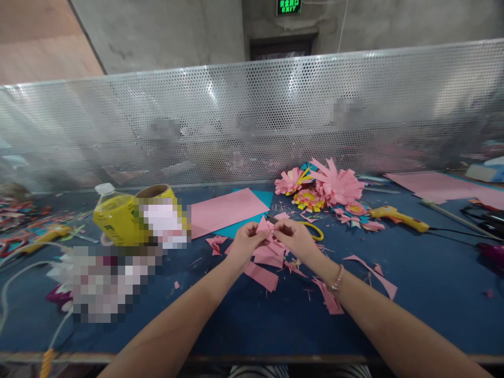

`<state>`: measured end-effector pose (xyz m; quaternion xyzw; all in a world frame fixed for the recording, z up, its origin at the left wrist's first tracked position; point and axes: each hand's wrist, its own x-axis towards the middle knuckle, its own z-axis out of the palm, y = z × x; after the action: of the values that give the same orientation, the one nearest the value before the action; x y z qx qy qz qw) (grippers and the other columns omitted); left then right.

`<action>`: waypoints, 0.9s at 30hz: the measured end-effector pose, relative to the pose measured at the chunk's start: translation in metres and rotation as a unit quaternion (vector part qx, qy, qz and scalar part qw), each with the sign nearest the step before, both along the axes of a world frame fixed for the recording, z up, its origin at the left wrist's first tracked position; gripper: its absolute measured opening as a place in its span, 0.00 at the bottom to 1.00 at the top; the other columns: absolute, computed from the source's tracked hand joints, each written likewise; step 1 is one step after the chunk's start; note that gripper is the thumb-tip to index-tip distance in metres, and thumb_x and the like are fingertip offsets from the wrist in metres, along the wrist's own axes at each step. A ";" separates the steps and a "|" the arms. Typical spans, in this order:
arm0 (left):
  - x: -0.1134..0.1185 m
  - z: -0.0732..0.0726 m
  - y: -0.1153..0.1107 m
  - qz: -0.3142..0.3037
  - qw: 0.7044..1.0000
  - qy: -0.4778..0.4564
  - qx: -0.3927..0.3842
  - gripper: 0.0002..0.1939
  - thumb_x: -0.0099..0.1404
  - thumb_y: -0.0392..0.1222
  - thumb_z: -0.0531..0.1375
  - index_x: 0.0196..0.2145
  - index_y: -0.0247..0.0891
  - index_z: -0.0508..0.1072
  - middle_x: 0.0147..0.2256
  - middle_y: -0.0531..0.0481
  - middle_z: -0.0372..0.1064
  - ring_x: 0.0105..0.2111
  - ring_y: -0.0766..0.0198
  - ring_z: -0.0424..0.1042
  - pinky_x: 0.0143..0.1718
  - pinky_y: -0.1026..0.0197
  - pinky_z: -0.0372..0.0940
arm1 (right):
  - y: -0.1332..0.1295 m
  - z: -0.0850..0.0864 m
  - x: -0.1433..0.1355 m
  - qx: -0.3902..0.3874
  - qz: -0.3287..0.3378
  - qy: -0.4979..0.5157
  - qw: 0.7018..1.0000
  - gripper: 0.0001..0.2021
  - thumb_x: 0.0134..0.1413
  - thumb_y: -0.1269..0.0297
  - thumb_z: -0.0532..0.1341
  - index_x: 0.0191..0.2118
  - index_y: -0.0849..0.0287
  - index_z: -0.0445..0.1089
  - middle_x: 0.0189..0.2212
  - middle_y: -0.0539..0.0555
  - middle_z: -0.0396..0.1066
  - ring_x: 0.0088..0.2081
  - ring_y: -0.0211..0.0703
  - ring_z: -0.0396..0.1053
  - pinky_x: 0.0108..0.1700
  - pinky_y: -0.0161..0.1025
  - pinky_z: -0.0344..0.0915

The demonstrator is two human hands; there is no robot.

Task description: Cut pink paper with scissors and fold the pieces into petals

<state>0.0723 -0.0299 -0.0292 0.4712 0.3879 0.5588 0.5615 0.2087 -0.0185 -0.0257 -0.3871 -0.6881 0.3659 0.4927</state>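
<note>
Flowers (339,184): paper, in pink, yellow and blue, heaped on the table (283,331); landmark for all positions below.
Piece (263,224): small, pink, folded or pointed in form; raised between both hands, left of the flowers and nearer the person.
Left hand (249,241): thumb and fingers pinching the piece.
Right hand (293,237): bent fingers gripping the piece from the other side; exact fingertip contact too small to tell.
Bracelet (337,278): on the right wrist, nearer than the flowers.
Scissors (318,229): yellow handle showing beyond the right hand, just in front of the flowers; blades partly hidden.
Scraps (262,277): pink, scattered beneath and around the hands, in front of the flowers.
Pink sheet (224,212): left of the flowers, overlapping a blue sheet (268,199).
Glue gun (409,220): yellow, just right of the flowers.
Bottle (114,215): well left of the flowers, beside a roll (155,190).
Mesh panel (220,115): upright behind the flowers.
</note>
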 end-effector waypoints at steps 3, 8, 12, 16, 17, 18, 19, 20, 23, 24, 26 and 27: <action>0.000 0.000 0.000 -0.002 1.000 -0.003 -0.009 0.11 0.42 0.39 0.63 0.24 0.32 0.66 0.23 0.53 0.65 0.22 0.71 0.64 0.29 0.64 0.63 | 0.000 0.000 0.001 0.023 -0.017 -0.023 0.999 0.02 0.39 0.71 0.55 0.21 0.61 0.63 0.19 0.49 0.64 0.22 0.34 0.61 0.25 0.33 0.58; 0.000 0.000 0.001 0.004 1.000 -0.020 -0.009 0.13 0.40 0.39 0.64 0.24 0.32 0.66 0.21 0.53 0.65 0.22 0.71 0.64 0.28 0.65 0.62 | 0.001 -0.001 0.002 0.063 -0.008 -0.043 0.997 0.03 0.40 0.71 0.56 0.22 0.61 0.65 0.20 0.50 0.66 0.22 0.34 0.63 0.25 0.32 0.59; 0.000 0.001 0.001 0.008 0.999 -0.032 -0.016 0.13 0.39 0.38 0.64 0.23 0.31 0.66 0.20 0.54 0.64 0.20 0.72 0.64 0.26 0.67 0.62 | 0.003 -0.002 0.004 0.158 -0.020 -0.077 0.984 0.04 0.41 0.74 0.56 0.22 0.60 0.66 0.21 0.51 0.67 0.25 0.36 0.64 0.27 0.33 0.60; 0.001 0.001 0.001 0.013 0.998 -0.048 -0.029 0.13 0.38 0.38 0.65 0.20 0.31 0.65 0.18 0.55 0.62 0.20 0.73 0.63 0.25 0.67 0.62 | 0.004 -0.004 0.006 0.243 -0.028 -0.113 0.963 0.05 0.41 0.75 0.56 0.23 0.60 0.66 0.22 0.51 0.68 0.27 0.37 0.65 0.29 0.34 0.60; 0.001 0.001 0.001 0.013 0.998 -0.050 -0.031 0.13 0.37 0.37 0.65 0.20 0.31 0.65 0.18 0.55 0.62 0.20 0.74 0.63 0.25 0.67 0.62 | 0.004 -0.004 0.006 0.252 -0.032 -0.119 0.960 0.05 0.41 0.75 0.56 0.23 0.60 0.66 0.22 0.51 0.68 0.27 0.37 0.65 0.29 0.34 0.60; 0.001 0.001 0.001 0.012 0.998 -0.051 -0.032 0.13 0.37 0.37 0.65 0.20 0.31 0.65 0.19 0.55 0.62 0.20 0.74 0.63 0.25 0.67 0.62 | 0.004 -0.004 0.007 0.260 -0.035 -0.125 0.957 0.05 0.41 0.75 0.56 0.23 0.60 0.66 0.23 0.51 0.68 0.27 0.37 0.65 0.29 0.34 0.61; 0.001 0.001 0.002 0.010 0.998 -0.052 -0.032 0.13 0.38 0.37 0.65 0.20 0.31 0.65 0.19 0.55 0.63 0.20 0.74 0.63 0.25 0.67 0.63 | 0.004 -0.004 0.007 0.267 -0.037 -0.130 0.954 0.05 0.42 0.75 0.56 0.23 0.60 0.66 0.23 0.51 0.68 0.27 0.37 0.65 0.30 0.34 0.61; 0.001 0.000 0.002 0.007 0.998 -0.053 -0.032 0.13 0.38 0.37 0.65 0.20 0.31 0.65 0.19 0.55 0.63 0.20 0.73 0.64 0.25 0.67 0.63 | 0.004 -0.003 0.007 0.273 -0.040 -0.135 0.952 0.05 0.42 0.75 0.56 0.24 0.60 0.66 0.23 0.51 0.68 0.27 0.37 0.65 0.30 0.34 0.61; 0.001 0.000 0.002 -0.002 0.998 -0.054 -0.032 0.12 0.39 0.38 0.65 0.21 0.31 0.66 0.19 0.54 0.63 0.21 0.73 0.65 0.26 0.67 0.63 | 0.003 -0.003 0.007 0.284 -0.052 -0.144 0.947 0.05 0.41 0.75 0.56 0.25 0.59 0.66 0.23 0.51 0.68 0.27 0.38 0.65 0.30 0.35 0.61; 0.001 0.000 0.001 -0.002 0.998 -0.055 -0.031 0.12 0.39 0.38 0.65 0.21 0.31 0.66 0.19 0.54 0.64 0.21 0.72 0.65 0.26 0.67 0.63 | 0.003 -0.003 0.007 0.285 -0.055 -0.146 0.946 0.05 0.41 0.75 0.56 0.25 0.59 0.67 0.23 0.51 0.68 0.27 0.38 0.65 0.30 0.35 0.61; 0.000 0.000 0.001 -0.001 0.998 -0.057 -0.032 0.13 0.38 0.38 0.65 0.22 0.31 0.66 0.20 0.54 0.64 0.21 0.72 0.65 0.26 0.67 0.63 | 0.003 -0.003 0.008 0.286 -0.059 -0.146 0.945 0.05 0.41 0.75 0.56 0.25 0.59 0.67 0.23 0.51 0.68 0.27 0.38 0.65 0.30 0.35 0.62; 0.001 0.000 0.001 0.001 0.998 -0.058 -0.032 0.13 0.38 0.38 0.65 0.22 0.31 0.66 0.20 0.54 0.64 0.21 0.72 0.65 0.26 0.67 0.63 | 0.004 -0.003 0.008 0.288 -0.058 -0.146 0.945 0.05 0.41 0.75 0.56 0.25 0.59 0.67 0.23 0.51 0.68 0.27 0.37 0.65 0.30 0.35 0.62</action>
<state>0.0728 -0.0288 -0.0291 0.4192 0.3729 0.5734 0.5970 0.2164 -0.0147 -0.0290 -0.3174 -0.8047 0.0626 0.4979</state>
